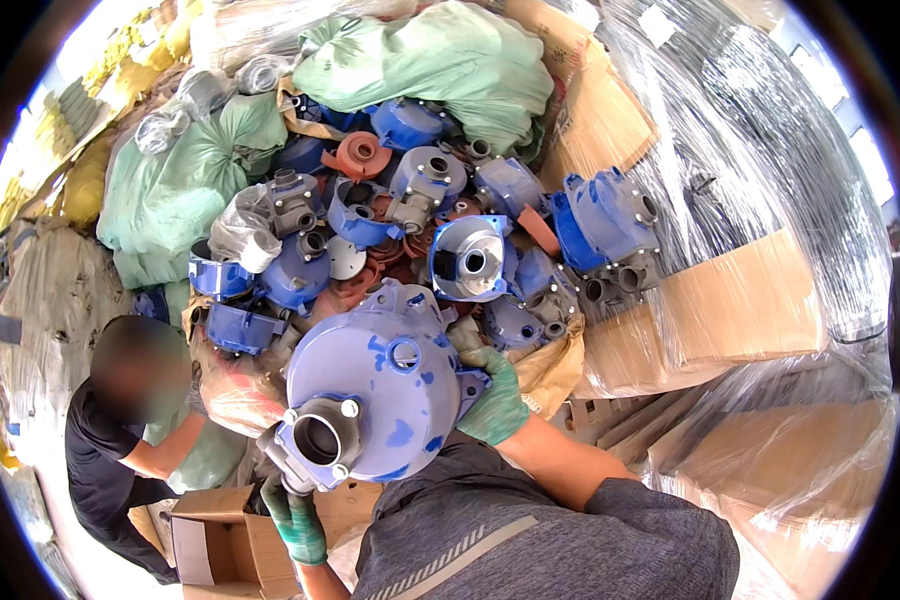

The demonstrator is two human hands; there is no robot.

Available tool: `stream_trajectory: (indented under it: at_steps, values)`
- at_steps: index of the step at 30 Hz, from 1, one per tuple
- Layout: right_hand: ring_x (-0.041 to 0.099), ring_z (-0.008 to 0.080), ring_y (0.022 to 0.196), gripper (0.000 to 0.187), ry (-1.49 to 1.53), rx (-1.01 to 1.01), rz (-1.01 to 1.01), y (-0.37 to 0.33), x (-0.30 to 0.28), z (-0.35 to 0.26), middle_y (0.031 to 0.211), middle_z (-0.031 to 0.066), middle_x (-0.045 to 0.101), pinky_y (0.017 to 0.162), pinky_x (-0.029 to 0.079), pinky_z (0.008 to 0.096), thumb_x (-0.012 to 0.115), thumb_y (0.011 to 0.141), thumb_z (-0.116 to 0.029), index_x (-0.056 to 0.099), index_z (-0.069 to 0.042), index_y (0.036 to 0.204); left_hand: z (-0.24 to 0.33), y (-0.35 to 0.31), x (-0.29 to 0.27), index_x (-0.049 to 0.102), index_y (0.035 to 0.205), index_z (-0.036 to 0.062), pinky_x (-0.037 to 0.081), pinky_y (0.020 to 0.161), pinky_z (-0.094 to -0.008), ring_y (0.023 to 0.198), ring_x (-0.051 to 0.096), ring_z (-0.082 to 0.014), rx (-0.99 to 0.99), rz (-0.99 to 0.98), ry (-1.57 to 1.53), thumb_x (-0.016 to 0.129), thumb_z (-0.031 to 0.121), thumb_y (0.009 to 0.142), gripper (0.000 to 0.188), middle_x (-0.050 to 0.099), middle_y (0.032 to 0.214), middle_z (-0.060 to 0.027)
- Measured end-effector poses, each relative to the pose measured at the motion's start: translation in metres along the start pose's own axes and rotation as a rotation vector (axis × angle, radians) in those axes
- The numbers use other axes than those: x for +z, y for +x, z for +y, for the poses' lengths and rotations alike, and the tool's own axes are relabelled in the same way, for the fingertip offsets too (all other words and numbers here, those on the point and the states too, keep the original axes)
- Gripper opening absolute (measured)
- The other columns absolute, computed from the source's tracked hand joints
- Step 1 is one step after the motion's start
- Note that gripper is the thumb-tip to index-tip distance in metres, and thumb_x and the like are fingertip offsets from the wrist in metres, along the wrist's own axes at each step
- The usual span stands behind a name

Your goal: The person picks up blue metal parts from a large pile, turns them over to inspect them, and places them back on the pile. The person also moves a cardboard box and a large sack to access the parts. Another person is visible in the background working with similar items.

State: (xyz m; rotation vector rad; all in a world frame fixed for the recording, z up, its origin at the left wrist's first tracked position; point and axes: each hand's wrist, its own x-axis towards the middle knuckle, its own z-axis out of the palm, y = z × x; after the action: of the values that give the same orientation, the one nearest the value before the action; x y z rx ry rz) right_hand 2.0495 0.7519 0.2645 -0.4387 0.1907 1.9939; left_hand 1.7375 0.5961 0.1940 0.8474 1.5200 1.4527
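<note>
Between my hands is a large round blue pump casing [370, 385], scuffed with darker blue patches, with a grey pipe port and bolts on its face. My left hand [296, 520], in a green glove, grips the grey pipe fitting at the lower left. My right hand [497, 402], gloved in green too, closes on the casing's right edge near a bracket; its fingertips are partly hidden behind it. Just beyond lies a heap of blue and grey pump parts, among them a square-flanged blue housing [470, 260] and a red-brown round part [359, 156].
Green sacks [425, 70] lie behind the heap. Cardboard boxes in plastic wrap [740, 300] stand at the right. An open cardboard box [220, 540] sits low on the left. At the left a person in black [100, 445] bends close to the heap.
</note>
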Motion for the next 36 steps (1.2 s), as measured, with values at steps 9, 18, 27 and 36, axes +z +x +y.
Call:
stream_trajectory:
  at_steps: [9, 18, 27, 36]
  values:
    - [0.068, 0.027, 0.106, 0.043, -0.029, 0.018, -0.023, 0.006, -0.007, -0.006, 0.117, 0.0133, 0.07, 0.102, 0.053, 0.0429, 0.06, 0.085, -0.005, 0.062, -0.003, 0.128, 0.014, 0.004, 0.019, 0.045, 0.138, 0.0052, 0.055, 0.073, -0.0329, 0.104, 0.062, -0.0268, -0.112, -0.042, -0.309, 0.048, 0.042, 0.106, 0.048, 0.052, 0.131, -0.0149]
    - [0.068, 0.0262, 0.103, 0.041, 0.014, 0.032, 0.008, 0.01, -0.01, -0.012, 0.116, 0.0127, 0.07, 0.1, 0.053, 0.0429, 0.06, 0.089, -0.007, 0.061, -0.003, 0.129, 0.001, 0.005, -0.002, 0.057, 0.127, -0.0028, 0.049, 0.092, -0.0348, 0.103, 0.058, -0.0187, 0.04, 0.029, 0.137, 0.063, 0.027, 0.099, 0.041, 0.064, 0.115, -0.0067]
    - [0.067, 0.0275, 0.108, 0.043, 0.004, 0.038, -0.042, 0.01, -0.01, -0.008, 0.119, 0.0135, 0.069, 0.101, 0.053, 0.0447, 0.055, 0.091, -0.008, 0.06, -0.003, 0.133, -0.014, 0.014, -0.001, 0.044, 0.147, 0.0056, 0.052, 0.078, -0.0346, 0.105, 0.057, -0.0227, -0.102, -0.082, -0.175, 0.05, 0.011, 0.094, 0.053, 0.052, 0.132, -0.0097]
    - [0.064, 0.0273, 0.114, 0.05, -0.038, 0.028, -0.051, 0.012, -0.011, -0.021, 0.126, 0.0139, 0.067, 0.105, 0.05, 0.0439, 0.052, 0.09, -0.009, 0.056, -0.002, 0.139, -0.005, 0.014, 0.014, 0.049, 0.129, -0.0012, 0.053, 0.091, -0.0403, 0.11, 0.059, -0.0238, 0.094, -0.086, 0.013, 0.057, 0.033, 0.103, 0.044, 0.058, 0.125, -0.0142]
